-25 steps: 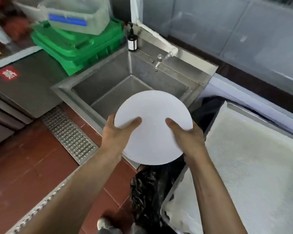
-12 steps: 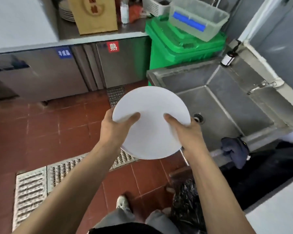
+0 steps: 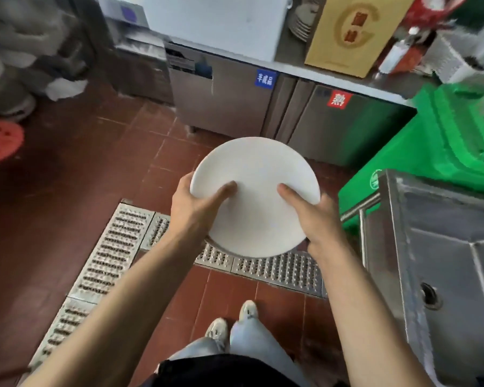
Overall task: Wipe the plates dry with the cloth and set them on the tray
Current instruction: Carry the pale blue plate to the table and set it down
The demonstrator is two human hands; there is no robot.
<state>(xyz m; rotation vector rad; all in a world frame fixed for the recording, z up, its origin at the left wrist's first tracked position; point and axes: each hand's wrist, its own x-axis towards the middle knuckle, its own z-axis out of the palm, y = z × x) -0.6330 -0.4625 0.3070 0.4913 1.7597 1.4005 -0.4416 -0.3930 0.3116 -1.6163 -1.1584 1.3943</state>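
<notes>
A round white plate is held in front of me above the red tiled floor, its flat face toward the camera. My left hand grips its left edge with the thumb lying across the face. My right hand grips the lower right edge, thumb on the face too. No cloth and no tray show in this view.
A steel sink stands at the right, with green bins behind it. Steel under-counter cabinets run along the back, with stacked plates and a yellow box on top. Perforated floor drain grates lie below. A red stool sits far left.
The view has swung left, away from the sink and the cloth-lined tray, toward the cabinets and floor. Both hands keep the same grip on the plate.
</notes>
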